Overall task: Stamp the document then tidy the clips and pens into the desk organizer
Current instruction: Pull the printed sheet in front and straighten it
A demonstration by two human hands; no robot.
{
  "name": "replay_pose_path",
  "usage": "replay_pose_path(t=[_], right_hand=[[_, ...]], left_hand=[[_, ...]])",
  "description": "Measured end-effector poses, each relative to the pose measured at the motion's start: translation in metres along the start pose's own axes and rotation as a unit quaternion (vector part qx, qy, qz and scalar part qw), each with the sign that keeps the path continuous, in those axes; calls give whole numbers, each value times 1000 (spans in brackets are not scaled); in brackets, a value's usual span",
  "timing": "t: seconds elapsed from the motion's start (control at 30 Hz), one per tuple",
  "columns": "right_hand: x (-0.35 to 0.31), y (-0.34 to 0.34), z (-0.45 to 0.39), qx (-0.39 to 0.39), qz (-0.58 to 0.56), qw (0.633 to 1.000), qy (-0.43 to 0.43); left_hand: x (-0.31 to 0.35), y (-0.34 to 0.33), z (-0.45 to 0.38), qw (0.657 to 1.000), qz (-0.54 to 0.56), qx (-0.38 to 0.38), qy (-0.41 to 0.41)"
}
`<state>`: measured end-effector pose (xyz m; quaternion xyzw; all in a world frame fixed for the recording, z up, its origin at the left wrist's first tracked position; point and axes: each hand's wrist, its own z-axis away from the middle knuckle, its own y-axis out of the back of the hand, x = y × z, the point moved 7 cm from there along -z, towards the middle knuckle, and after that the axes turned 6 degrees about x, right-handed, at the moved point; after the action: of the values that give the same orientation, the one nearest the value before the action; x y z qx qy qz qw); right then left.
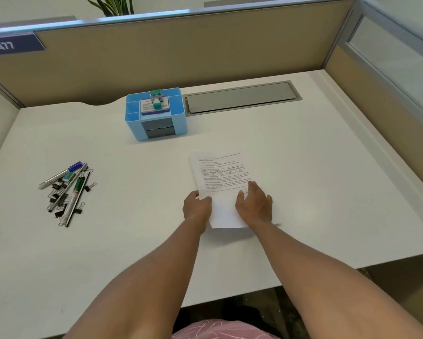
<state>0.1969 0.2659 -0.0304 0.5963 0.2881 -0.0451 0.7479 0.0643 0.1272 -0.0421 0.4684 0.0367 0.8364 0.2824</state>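
Document [221,177] flat on the tabletop [303,167], near edge a bit lifted. Left hand [197,206] pinching its left edge, right hand [254,204] open, palm down on the sheet. Stamp [157,100] parked in the blue organizer [156,113] (well apart). Could skew or crease the page when reaching over one-handed. Clips and pens [66,192] heaped far left, easy to scatter.

I see a white tabletop [303,167] with a grey cable hatch [240,97], tan partition panels [181,59], a "477" sign [12,45] and a plant [115,6] behind.
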Motion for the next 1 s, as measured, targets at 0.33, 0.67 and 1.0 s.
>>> replay_pose_path(t=[0.33, 0.67, 1.0], right_hand=[[-15, 6, -7, 46, -32, 997, -44], [-43, -28, 3, -31, -236, 962, -137], [-69, -55, 20, -103, -246, 957, -117]], left_hand=[[-4, 48, -21, 999, 7, -35, -19], [-11, 109, -37, 999, 26, -35, -9], [-36, 159, -53, 1000, -7, 28, 6]])
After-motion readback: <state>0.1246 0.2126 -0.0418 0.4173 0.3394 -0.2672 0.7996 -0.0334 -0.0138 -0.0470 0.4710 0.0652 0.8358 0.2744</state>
